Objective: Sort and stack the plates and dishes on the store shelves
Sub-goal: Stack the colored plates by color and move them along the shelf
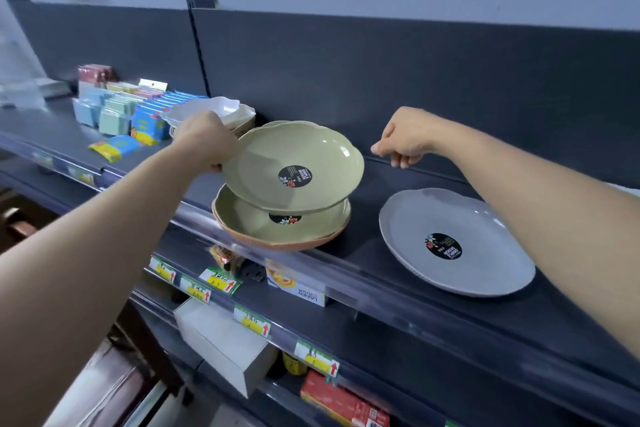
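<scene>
My left hand grips the left rim of a green dish with a black round sticker, held tilted just above a stack on the top shelf. That stack has another green dish resting in an orange dish. A grey plate with the same sticker lies flat to the right. My right hand hovers above the shelf between the stack and the grey plate, fingers curled, holding nothing. White dishes sit stacked behind my left hand.
Packets of sponges and cloths stand at the shelf's left. The dark shelf has a clear front rail with yellow price tags below. Boxes and red packets fill lower shelves. A dark back panel rises behind.
</scene>
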`<state>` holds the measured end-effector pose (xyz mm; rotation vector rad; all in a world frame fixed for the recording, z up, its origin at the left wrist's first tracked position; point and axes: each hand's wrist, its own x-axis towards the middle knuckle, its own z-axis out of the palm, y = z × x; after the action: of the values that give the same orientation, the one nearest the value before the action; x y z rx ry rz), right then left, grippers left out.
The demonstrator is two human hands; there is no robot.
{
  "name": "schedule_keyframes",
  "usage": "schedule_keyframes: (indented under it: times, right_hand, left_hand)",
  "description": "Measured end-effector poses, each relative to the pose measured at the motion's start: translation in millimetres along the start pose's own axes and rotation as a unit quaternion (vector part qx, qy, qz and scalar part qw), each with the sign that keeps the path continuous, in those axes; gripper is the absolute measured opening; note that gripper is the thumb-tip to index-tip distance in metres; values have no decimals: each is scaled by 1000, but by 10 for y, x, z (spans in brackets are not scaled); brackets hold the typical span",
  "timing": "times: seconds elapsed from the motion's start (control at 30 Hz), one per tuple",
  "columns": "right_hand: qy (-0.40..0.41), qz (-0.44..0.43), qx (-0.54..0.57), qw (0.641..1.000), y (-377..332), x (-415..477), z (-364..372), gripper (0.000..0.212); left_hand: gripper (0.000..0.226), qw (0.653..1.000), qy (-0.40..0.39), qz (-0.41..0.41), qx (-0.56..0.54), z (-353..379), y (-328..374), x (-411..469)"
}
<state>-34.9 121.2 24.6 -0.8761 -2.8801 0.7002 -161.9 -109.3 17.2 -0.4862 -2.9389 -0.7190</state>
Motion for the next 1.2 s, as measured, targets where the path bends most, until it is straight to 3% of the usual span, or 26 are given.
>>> schedule_keyframes:
  times: [0.2, 0.6, 1.1, 1.2]
  right_hand:
    - [-23, -30, -21, 999, -155, 81, 132, 21]
    - [-39, 23, -25, 999, 128, 50, 165, 31]
    - [-31, 6, -23, 999, 52, 30, 202, 29]
    - [-30, 5, -22, 999, 44, 43, 216, 28]
  left_hand:
    - [28, 999, -30, -12, 44, 46, -150, -126]
    - [31, 992, -74, -18, 96, 270, -268, -44]
    - [30, 993, -113, -40, -15, 210, -209, -45]
    - [20, 991, -120, -43, -49, 198, -204, -18]
